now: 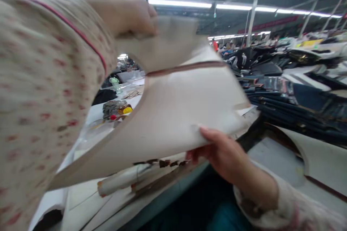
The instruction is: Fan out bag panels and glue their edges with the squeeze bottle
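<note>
A large cut sheet (187, 101), pale cream and like leather or coated material, hangs in front of me. One side is cut in a deep curve, and a brown-edged seam or fold runs across its upper part. My left hand (130, 16), raised at the upper left and blurred, is closed on the sheet's top part. Lower down, my right hand (222, 151) pinches the bottom edge, thumb on the near face and fingers underneath. Small dark brown marks or scraps (165, 163) show along the lower edge.
Below the sheet lies a pale roll (119, 182) on the worktable. Dark folded denim-like stacks (284, 108) are piled at the right, beside another pale curved piece (325, 158). Behind the curve sit a yellow item (127, 110) and a green bottle (115, 83).
</note>
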`<action>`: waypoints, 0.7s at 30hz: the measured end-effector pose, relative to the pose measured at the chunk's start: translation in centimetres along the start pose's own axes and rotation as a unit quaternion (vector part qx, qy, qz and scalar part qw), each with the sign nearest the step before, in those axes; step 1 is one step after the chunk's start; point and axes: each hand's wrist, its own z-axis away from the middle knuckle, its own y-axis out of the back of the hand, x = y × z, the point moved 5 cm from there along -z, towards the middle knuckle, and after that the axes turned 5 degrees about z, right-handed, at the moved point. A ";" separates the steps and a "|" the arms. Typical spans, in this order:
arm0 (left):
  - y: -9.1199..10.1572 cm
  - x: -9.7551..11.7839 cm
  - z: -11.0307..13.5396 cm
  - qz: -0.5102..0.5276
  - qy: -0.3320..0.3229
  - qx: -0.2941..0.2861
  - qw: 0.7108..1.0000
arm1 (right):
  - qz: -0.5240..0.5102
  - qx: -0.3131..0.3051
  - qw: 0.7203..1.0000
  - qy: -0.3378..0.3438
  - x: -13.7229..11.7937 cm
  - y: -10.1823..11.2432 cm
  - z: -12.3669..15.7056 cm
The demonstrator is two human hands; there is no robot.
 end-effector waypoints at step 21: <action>-29.2 -6.9 0.8 -0.096 0.040 -0.195 0.975 | -0.351 -0.136 0.826 -0.420 11.5 -7.7 -2.4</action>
